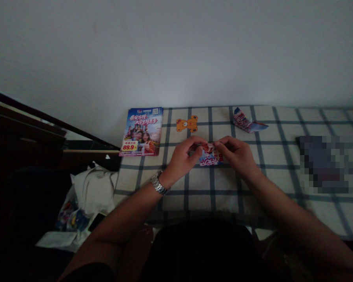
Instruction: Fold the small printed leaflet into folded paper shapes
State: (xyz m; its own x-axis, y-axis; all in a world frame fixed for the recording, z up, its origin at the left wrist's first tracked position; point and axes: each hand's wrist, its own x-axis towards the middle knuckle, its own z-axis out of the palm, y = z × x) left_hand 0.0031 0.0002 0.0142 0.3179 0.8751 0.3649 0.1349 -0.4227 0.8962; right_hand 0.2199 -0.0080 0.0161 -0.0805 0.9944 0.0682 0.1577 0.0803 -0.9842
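Note:
A printed paper flyer (pixel 209 158), folded small with blue, red and white print, is held over the checked cloth. My left hand (pixel 188 154) pinches its upper left edge between thumb and fingers; a metal watch is on that wrist. At its upper right edge my right hand (pixel 235 152) pinches the same flyer. Beyond the right hand lies a folded flyer (pixel 245 122) with a pointed end. Behind the left hand is a flat orange bear cutout (pixel 187 124). To the left sits a stack of flyers (pixel 142 133) with a castle picture and "89.9".
A white and blue checked cloth (pixel 176 199) covers the table, which meets a pale wall (pixel 194 51). A blurred-out dark object (pixel 325 164) lies at the right. Below the left edge are white bags (pixel 95 188) and dark furniture.

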